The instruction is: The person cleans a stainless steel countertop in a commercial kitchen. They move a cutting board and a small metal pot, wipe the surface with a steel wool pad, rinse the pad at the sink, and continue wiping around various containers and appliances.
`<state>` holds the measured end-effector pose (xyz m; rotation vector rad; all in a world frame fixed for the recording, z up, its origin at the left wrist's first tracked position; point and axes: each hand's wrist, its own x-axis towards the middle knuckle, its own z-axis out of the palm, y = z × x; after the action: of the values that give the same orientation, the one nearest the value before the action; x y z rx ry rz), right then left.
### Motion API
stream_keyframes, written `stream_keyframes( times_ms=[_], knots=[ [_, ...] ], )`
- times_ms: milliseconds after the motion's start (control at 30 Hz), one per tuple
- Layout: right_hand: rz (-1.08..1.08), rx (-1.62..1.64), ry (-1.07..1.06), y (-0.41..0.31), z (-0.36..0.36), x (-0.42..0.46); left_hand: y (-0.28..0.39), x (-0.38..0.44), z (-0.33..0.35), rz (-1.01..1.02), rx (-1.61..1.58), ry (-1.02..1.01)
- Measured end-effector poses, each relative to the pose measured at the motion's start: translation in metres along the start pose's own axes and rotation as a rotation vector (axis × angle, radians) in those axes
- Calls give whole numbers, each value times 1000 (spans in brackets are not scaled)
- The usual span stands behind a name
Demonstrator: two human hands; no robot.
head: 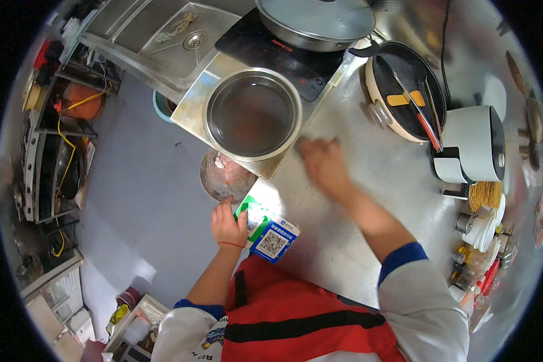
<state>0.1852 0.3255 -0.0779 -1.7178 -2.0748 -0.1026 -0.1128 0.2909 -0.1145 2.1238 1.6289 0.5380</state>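
Note:
My right hand [324, 166] is blurred over the stainless-steel counter [344, 244], just right of a round metal pan [253, 116] of dark liquid. Something dark shows at its fingertips, too blurred to name or to tell whether it is gripped. My left hand [227, 225] is at the counter's left edge, thumb apart from the fingers and nothing visible in it. Its fingertips reach the near rim of a round bin [226, 174] with a clear plastic liner; contact is unclear. Beside the thumb lie a green-and-white card [253, 220] and a blue printed-code card [272, 243].
A lidded pan [316, 27] stands on a black induction cooktop [294, 68]. At right are a cream-sided pan [375, 86] holding utensils, a white appliance [470, 140] and several jars [466, 258]. A steel sink [172, 50] lies upper left; a metal rack [68, 131] stands at left.

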Motion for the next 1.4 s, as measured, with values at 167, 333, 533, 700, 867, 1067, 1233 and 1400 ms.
stream_keyframes(
  times_ms=[167,333,533,700,867,1067,1233,1400],
  knots=[
    [274,-144,-66,33,5,31,7,4,-6,-10,24,-5],
    [12,-83,-159,0,0,1,9,4,-9,-3,6,-14],
    [284,-155,32,40,11,29,5,4,-6,-4,26,-12],
    [397,-96,-64,56,5,38,6,3,-7,-8,21,3],
    [531,-139,-121,57,16,38,7,3,-8,-3,35,10],
    [437,-227,30,101,12,47,9,5,-5,7,9,-8],
    [283,-245,-36,44,17,31,7,3,-7,-24,39,-17],
    [500,-89,-8,76,-8,51,10,3,-7,-27,44,-30]
  ],
)
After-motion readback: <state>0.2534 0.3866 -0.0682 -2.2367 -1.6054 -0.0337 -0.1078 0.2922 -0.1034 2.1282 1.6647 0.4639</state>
